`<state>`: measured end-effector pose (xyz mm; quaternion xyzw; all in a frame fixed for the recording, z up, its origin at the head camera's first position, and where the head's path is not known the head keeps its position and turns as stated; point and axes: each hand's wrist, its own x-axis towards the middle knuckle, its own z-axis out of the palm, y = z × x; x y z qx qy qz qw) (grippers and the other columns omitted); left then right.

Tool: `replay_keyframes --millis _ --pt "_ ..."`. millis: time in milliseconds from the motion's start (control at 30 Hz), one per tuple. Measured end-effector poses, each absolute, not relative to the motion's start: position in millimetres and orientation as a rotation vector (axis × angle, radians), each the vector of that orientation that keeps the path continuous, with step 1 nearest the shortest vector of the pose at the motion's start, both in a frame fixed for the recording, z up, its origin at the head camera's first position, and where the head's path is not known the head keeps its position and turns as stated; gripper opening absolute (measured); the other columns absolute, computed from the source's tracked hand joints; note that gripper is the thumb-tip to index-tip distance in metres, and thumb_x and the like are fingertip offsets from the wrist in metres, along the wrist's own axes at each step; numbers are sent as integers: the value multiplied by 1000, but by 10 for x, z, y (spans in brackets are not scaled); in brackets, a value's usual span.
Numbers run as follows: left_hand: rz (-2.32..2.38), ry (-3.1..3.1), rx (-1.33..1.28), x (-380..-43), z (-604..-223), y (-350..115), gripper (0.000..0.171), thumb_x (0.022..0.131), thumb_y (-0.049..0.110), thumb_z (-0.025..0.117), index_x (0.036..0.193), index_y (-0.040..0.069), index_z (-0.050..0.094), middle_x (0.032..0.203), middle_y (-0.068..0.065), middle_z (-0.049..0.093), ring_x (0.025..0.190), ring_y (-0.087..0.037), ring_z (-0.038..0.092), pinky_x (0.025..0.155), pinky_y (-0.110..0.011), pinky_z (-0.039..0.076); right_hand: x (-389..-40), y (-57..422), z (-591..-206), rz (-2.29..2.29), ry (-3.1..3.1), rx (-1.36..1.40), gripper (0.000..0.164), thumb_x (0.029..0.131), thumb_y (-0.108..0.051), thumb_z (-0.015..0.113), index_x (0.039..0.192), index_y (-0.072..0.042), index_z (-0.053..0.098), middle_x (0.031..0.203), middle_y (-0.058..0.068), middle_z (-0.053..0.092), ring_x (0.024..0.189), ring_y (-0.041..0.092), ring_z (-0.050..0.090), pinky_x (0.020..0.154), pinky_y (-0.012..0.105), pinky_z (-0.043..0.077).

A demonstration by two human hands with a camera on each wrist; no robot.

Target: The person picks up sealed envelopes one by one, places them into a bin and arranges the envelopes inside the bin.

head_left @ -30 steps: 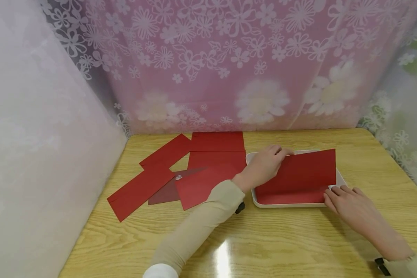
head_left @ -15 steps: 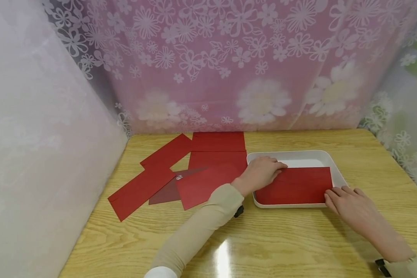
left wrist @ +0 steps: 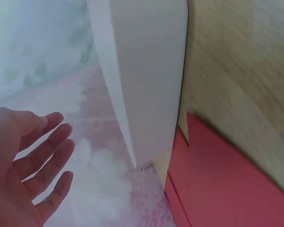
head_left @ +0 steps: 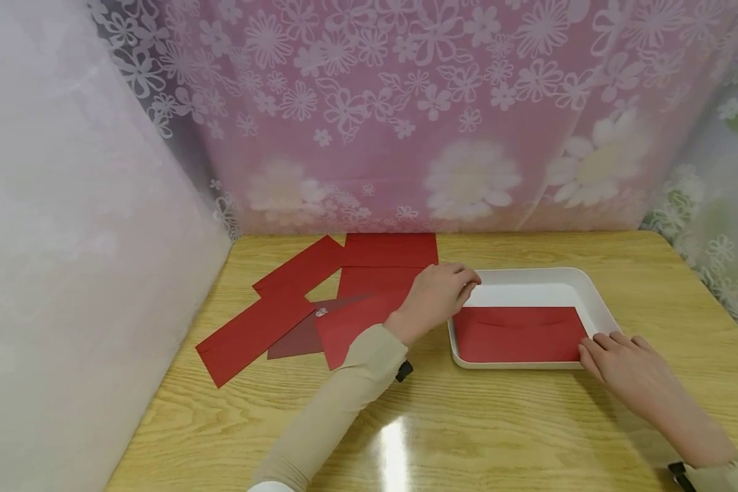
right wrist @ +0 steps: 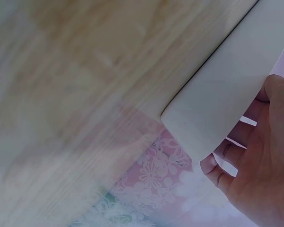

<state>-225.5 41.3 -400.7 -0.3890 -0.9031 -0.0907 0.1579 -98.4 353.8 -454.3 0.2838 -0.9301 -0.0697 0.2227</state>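
Observation:
A white tray (head_left: 534,275) stands on the right of the table, with a red envelope (head_left: 516,335) lying flat in its front part, flap line upward. My left hand (head_left: 436,294) hovers at the tray's left rim, fingers loosely bent and holding nothing. In the left wrist view that hand (left wrist: 31,170) shows apart from the tray's outer wall (left wrist: 149,80). At the front right corner, my right hand (head_left: 630,372) holds the tray, fingers curled over its rim. The right wrist view shows this hand (right wrist: 260,156) along the top edge of the tray's wall (right wrist: 217,90).
Several red envelopes (head_left: 255,338) lie loosely overlapped on the left of the wooden table (head_left: 492,430). Among them is a darker maroon one (head_left: 298,338) with a small shiny seal. A pink flowered curtain (head_left: 357,171) hangs behind the table.
The red envelope, tilted up in my left hand a second ago, has come down flat in the tray. My left hand has let go and moved left; the right hand stays at the tray's corner.

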Motion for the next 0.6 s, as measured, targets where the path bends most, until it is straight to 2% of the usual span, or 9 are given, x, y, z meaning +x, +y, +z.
replay_keyframes --millis 133,300,500,600 --pt "-292 -2553 -1018 -2258 -3927 199 19 104 28 59 114 24 74 108 10 72 93 -7 65 78 -20 51 -982 3543 -4550 -197 -2570 788 80 107 -41 -11 85 -8 59 75 1 49 68 27 49 54 37 34" --pt "-352 -2538 -915 -2281 -3916 -77 16 103 27 61 111 21 74 100 7 72 88 -10 65 75 -22 53 -984 3550 -4569 -174 -2566 790 75 109 -40 -7 82 -10 56 73 -1 45 68 26 49 54 37 33" --pt "-432 -2543 -792 -2307 -3985 -425 13 102 27 63 105 19 72 90 5 69 76 -11 61 60 -23 50 -994 3552 -4579 -160 -2559 780 73 109 -41 -6 81 -11 54 73 -2 44 67 24 46 53 34 30" --pt "-452 -2575 -744 -2310 -4020 -582 14 103 28 62 106 17 71 90 5 68 75 -12 60 59 -23 49 -994 3557 -4586 -148 -2562 775 75 108 -43 -7 81 -11 55 73 -3 43 65 22 44 53 32 28"
